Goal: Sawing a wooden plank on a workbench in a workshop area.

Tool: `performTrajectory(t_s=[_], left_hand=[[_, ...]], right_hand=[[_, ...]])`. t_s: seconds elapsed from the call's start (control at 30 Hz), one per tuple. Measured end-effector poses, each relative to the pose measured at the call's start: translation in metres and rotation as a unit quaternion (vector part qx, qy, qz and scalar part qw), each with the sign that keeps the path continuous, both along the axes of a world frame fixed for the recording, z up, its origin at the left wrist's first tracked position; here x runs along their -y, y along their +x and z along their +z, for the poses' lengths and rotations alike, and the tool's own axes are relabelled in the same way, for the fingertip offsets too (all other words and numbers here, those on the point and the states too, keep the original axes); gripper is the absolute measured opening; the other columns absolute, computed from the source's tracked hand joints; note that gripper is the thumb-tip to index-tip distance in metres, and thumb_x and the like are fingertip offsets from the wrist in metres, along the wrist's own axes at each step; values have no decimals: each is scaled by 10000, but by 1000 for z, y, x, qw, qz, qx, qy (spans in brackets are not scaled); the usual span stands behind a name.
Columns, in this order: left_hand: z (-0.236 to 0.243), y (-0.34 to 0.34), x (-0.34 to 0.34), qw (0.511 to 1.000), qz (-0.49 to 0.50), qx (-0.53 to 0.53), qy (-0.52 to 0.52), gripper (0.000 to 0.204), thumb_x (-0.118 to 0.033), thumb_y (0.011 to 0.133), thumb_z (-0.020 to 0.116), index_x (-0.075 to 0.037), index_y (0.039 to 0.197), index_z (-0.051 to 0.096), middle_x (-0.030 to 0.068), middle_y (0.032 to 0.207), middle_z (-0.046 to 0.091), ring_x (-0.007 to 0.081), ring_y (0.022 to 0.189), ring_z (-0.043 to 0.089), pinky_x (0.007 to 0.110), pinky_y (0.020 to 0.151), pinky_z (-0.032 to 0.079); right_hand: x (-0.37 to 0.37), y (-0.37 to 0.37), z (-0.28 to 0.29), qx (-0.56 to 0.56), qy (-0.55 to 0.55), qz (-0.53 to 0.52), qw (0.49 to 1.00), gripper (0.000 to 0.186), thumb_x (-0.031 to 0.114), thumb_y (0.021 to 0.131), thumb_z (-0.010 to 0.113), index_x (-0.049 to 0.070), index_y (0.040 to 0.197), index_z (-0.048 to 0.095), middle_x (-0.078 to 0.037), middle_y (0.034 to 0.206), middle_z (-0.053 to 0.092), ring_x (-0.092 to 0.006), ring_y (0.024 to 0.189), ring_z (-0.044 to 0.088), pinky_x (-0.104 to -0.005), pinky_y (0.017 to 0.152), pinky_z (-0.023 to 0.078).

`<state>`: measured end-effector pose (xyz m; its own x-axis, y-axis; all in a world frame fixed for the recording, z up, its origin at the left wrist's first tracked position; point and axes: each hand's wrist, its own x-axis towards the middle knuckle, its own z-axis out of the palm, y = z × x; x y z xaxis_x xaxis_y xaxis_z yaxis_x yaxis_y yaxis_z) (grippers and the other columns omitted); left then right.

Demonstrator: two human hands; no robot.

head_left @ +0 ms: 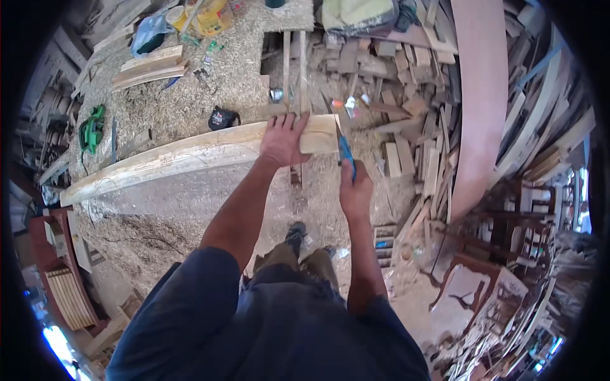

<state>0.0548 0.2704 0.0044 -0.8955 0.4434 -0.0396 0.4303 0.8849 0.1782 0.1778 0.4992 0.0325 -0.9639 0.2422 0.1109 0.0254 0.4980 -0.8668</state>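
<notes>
A long pale wooden plank (pixel 216 147), slightly curved in this view, lies across the workbench (pixel 184 193). My left hand (pixel 284 140) bears down on it near the right end. Its fingers reach the far edge and its thumb sits at the near edge, so the hand spans the plank's width. In my right hand (pixel 356 189) is a blue-handled handsaw (pixel 345 151), seen almost edge-on. The fist is closed round the handle, and the thin blade points away from me, against the plank's right end. How deep the blade sits cannot be made out.
Wood shavings cover much of the bench. Beyond the plank are a small black pouch (pixel 223 118), a green power tool (pixel 93 130), stacked boards (pixel 150 66) and a yellow bucket (pixel 213 17). Offcuts (pixel 406 155) pile up at right, beside a wide reddish board (pixel 478 101). Chair frames (pixel 467 286) stand lower right.
</notes>
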Motion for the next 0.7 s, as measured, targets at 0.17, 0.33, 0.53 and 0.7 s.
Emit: performTrajectory(t_s=[0.17,0.33,0.53,0.7], left_hand=[[-2,-10,-1,1000,7,-14,13,1291,-673,697,889,-115,1742,377,233,1499,550,433,1431,508,622,1252,362],[6,-18,-3,998,28,30,-37,1301,-670,742,887,-127,1770,305,195,1535,522,394,1469,472,566,1292,322],[0,-12,-1,999,15,-24,15,1313,-649,704,919,-112,1753,341,248,1525,549,454,1480,488,628,1264,356],[-6,-17,-2,999,28,-29,17,1311,-649,692,928,-127,1747,350,250,1518,554,459,1476,491,618,1258,366]], right_hand=[[-8,164,104,167,18,-69,983,348,275,1154,607,-19,1287,738,-211,842,720,-323,777,745,-472,685,544],[9,40,32,139,30,-81,987,334,307,1147,626,-4,1189,743,-288,859,713,-519,788,717,-552,651,524],[-9,50,1,111,9,-48,993,361,325,1154,613,-18,1125,722,-263,856,679,-378,733,665,-494,648,497],[-7,184,69,73,-18,-66,995,357,267,1132,639,-2,1348,732,-228,904,740,-264,776,744,-449,660,543]])
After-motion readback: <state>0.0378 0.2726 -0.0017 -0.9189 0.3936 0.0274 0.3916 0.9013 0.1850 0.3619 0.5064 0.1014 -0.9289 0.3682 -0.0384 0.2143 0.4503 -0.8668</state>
